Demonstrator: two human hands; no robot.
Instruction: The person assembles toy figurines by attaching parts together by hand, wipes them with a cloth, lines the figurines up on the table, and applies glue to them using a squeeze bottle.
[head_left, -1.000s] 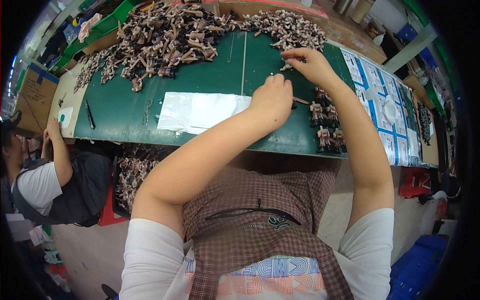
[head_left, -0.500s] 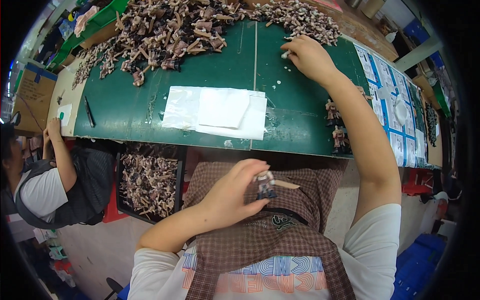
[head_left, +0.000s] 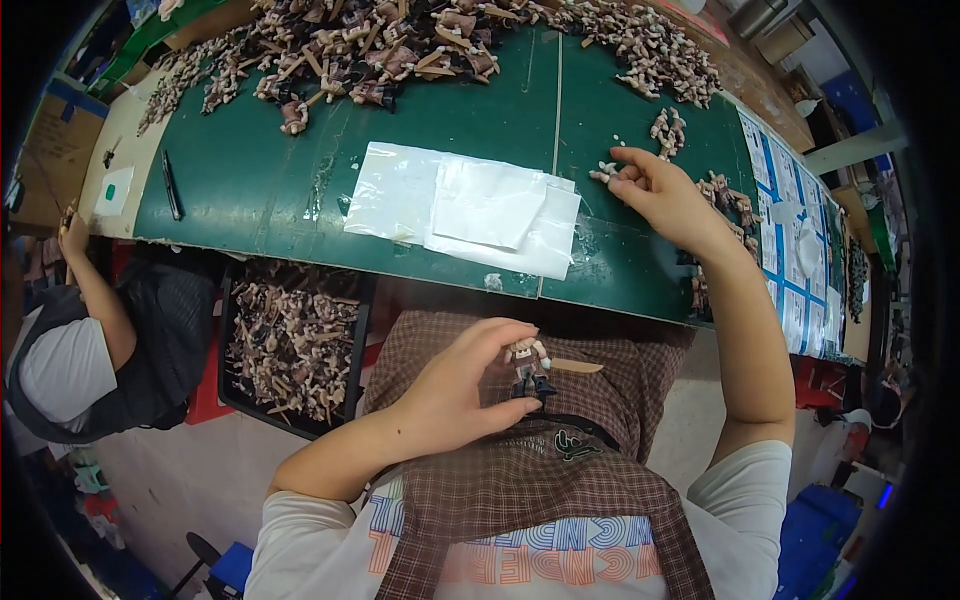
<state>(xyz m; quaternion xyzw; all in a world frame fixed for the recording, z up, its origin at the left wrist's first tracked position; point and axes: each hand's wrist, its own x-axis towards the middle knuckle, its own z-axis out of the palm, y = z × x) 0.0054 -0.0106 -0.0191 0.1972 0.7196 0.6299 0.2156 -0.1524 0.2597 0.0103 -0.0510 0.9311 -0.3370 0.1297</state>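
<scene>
My left hand (head_left: pixel 470 375) is closed around a small toy figurine (head_left: pixel 527 366) above my lap, its thumb under the dark feet and its fingers at the head. A flat tan blade (head_left: pixel 577 367) sticks out from the figurine's side. Over the green table, my right hand (head_left: pixel 655 190) pinches a small pale part (head_left: pixel 604 172) between thumb and fingertips; its exact kind is too small to tell. More finished-looking figurines (head_left: pixel 728 205) stand or lie beside my right forearm, partly hidden by it. A separate brownish piece (head_left: pixel 668 133) lies just beyond that hand.
A large heap of figurine bodies (head_left: pixel 380 50) and a pile of small pale parts (head_left: pixel 655 50) cover the table's far side. White sheets (head_left: pixel 490 205) lie in front of me. A black crate (head_left: pixel 290 345) of figurines stands left, near a co-worker's arm (head_left: pixel 100 290).
My right hand has come back from the pale parts pile toward me with the small part in its fingertips. The left hand keeps its hold on the figurine. The whole view has shifted slightly.
</scene>
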